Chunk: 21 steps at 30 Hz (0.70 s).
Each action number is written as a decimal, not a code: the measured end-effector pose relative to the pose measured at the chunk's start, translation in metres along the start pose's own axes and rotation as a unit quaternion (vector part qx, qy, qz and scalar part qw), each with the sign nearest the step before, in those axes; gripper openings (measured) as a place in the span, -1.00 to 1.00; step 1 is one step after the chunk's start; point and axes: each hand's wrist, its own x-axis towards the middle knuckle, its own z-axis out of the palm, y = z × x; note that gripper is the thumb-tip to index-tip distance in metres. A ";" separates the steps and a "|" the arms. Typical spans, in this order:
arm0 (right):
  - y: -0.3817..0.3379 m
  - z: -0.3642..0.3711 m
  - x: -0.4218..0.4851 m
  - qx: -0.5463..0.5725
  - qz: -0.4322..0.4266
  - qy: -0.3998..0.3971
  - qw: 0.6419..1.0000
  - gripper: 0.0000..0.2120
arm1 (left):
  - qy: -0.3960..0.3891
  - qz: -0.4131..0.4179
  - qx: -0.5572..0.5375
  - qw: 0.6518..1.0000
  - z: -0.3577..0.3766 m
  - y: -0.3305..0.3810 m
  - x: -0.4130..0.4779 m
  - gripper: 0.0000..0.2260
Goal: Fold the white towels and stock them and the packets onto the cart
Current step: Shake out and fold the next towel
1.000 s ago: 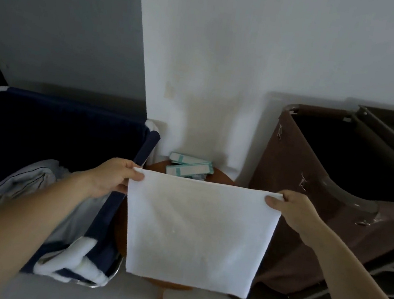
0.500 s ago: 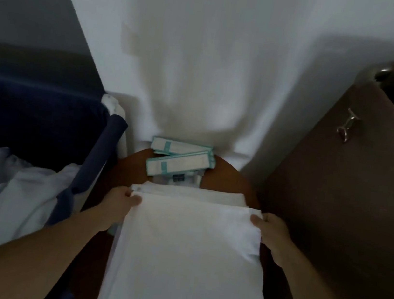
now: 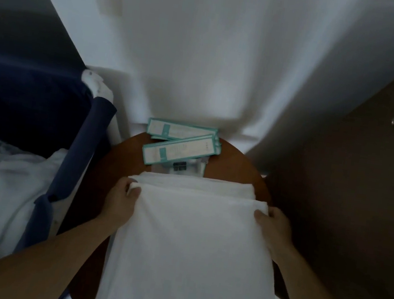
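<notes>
Towel (image 3: pixel 192 250) lies over the tabletop (image 3: pixel 238 166), near end hanging off it; left hand (image 3: pixel 120 199) and right hand (image 3: pixel 275 223) each pinch a far corner. Packets (image 3: pixel 181 144) sit at the tabletop's far edge. We should square corners before creasing.

Dim bluish light, perhaps from above, soft shadows, slight blur, wide-angle bending at edges

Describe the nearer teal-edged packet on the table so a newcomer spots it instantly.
Find the round brown table between the blue hamper and the brown bag. At its far edge, by the white wall, lies a straight teal-edged packet. Yours is the tilted packet overlapping it, nearer the camera.
</notes>
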 end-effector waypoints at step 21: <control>0.086 -0.011 -0.088 -0.066 0.009 -0.030 0.997 -0.37 | -0.079 -0.006 0.132 0.988 -0.006 -0.053 -0.069 -0.49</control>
